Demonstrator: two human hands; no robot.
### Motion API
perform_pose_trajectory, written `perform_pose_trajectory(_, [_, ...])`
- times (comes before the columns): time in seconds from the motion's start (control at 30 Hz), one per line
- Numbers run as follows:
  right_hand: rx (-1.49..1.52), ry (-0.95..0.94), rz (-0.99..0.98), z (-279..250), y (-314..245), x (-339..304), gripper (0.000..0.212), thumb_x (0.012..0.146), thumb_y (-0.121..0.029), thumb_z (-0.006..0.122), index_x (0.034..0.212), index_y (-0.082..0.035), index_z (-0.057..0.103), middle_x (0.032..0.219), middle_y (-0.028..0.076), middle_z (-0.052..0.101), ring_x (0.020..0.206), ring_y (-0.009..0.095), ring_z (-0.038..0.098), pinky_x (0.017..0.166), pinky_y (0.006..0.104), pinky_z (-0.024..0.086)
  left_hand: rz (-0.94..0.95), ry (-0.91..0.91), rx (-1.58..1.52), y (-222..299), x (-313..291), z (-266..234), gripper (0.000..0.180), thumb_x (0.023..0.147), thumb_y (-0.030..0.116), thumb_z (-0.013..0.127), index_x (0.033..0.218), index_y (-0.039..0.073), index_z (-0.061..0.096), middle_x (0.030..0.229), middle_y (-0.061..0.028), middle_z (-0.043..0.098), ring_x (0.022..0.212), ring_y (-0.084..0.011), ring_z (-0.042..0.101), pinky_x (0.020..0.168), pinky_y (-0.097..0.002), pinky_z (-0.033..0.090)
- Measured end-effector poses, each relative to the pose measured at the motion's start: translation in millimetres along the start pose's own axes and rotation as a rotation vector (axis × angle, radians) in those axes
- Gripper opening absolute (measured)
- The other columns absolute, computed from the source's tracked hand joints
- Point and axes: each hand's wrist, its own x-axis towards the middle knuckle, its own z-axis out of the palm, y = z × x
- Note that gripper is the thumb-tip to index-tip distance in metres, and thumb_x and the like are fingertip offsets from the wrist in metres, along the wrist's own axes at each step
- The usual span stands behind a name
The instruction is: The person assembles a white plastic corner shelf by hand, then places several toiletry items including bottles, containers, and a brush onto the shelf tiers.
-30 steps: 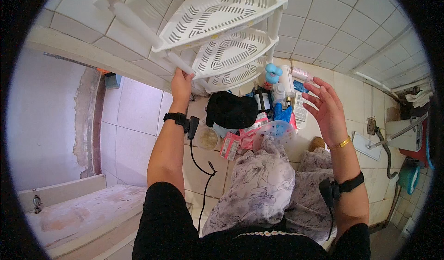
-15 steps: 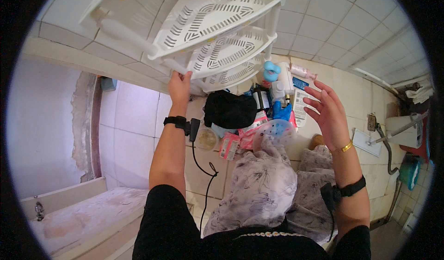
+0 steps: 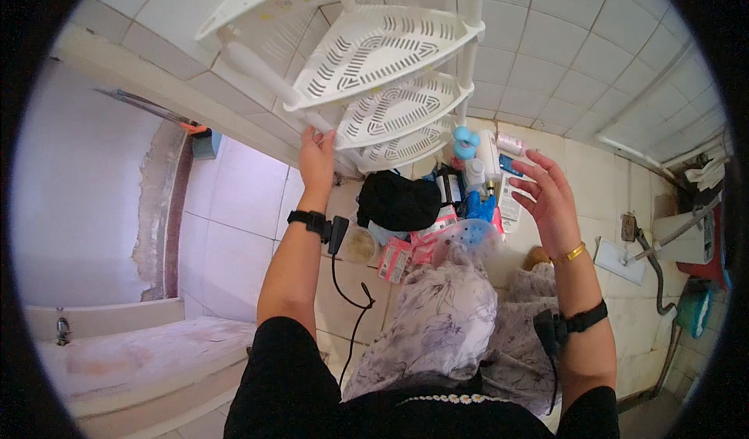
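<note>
A white plastic corner shelf (image 3: 382, 53) with several slotted tiers stands against the tiled wall. My left hand (image 3: 317, 166) is closed at the left corner of one of its lower tiers, with the fingertips partly hidden by the rim. My right hand (image 3: 550, 209) hangs open in the air above the floor items, fingers apart and holding nothing. Beneath and between my hands lie a black cloth bundle (image 3: 399, 201), a white bottle (image 3: 487, 154), a light blue rounded object (image 3: 465, 142), pink-and-white packets (image 3: 396, 259) and a clear dotted plastic bowl or lid (image 3: 472, 240).
A clear round tub (image 3: 360, 245) sits by the black bundle. At the right are a white flat-headed floor tool (image 3: 620, 261), a dark hose (image 3: 663, 283) and a teal container (image 3: 694, 310). A ledge (image 3: 148, 361) runs along the lower left. My knees are close to the items.
The view has tilted, so the shelf and floor items appear lower and farther right. My left hand stays at the shelf; my right hand remains open in the air.
</note>
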Motion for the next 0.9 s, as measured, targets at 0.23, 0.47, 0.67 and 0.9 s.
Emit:
perform_pose_trajectory(0.23, [-0.008,-0.028,0.009,-1.9,-12.0,-21.4,0.046,0.120,-0.036,0.068,0.159,-0.013,0.060,0.149,0.010,0.074,0.125,0.020,0.075,0.106,0.0371,0.060,0.135,0.236,-0.081,92.7,22.3,-77.6,0.058,0.119,0.040,0.069,0.158,-0.002,0.058,0.130,-0.0226,0.081,0.114,-0.0366,0.080,0.103,-0.0468,0.060])
perform_pose_trajectory(0.47, [0.008,-0.017,0.006,-7.9,-18.3,-32.8,0.048,0.119,-0.035,0.068,0.159,-0.011,0.059,0.150,0.011,0.074,0.125,0.020,0.075,0.104,0.0373,0.061,0.130,0.153,-0.043,106.6,25.8,-84.3,0.047,0.118,0.035,0.071,0.148,-0.001,0.066,0.127,-0.0218,0.080,0.106,-0.0332,0.078,0.098,-0.0451,0.060])
perform_pose_trajectory(0.67, [-0.008,-0.018,-0.004,-24.5,-21.0,-38.0,0.048,0.120,-0.036,0.066,0.160,-0.011,0.059,0.151,0.011,0.074,0.126,0.020,0.075,0.105,0.0369,0.060,0.172,0.167,-0.054,105.0,24.2,-76.9,0.047,0.118,0.034,0.072,0.148,-0.001,0.066,0.123,-0.0199,0.080,0.102,-0.0310,0.076,0.095,-0.0437,0.060])
perform_pose_trajectory(0.9, [-0.005,-0.021,-0.042,-33.8,-30.1,-39.4,0.050,0.120,-0.039,0.065,0.161,-0.011,0.059,0.150,0.009,0.075,0.129,0.020,0.075,0.107,0.0366,0.059,0.164,0.006,-0.100,69.7,40.4,-80.1,0.067,0.113,0.038,0.082,0.158,-0.004,0.056,0.129,-0.0168,0.078,0.108,-0.0225,0.072,0.098,-0.0389,0.059])
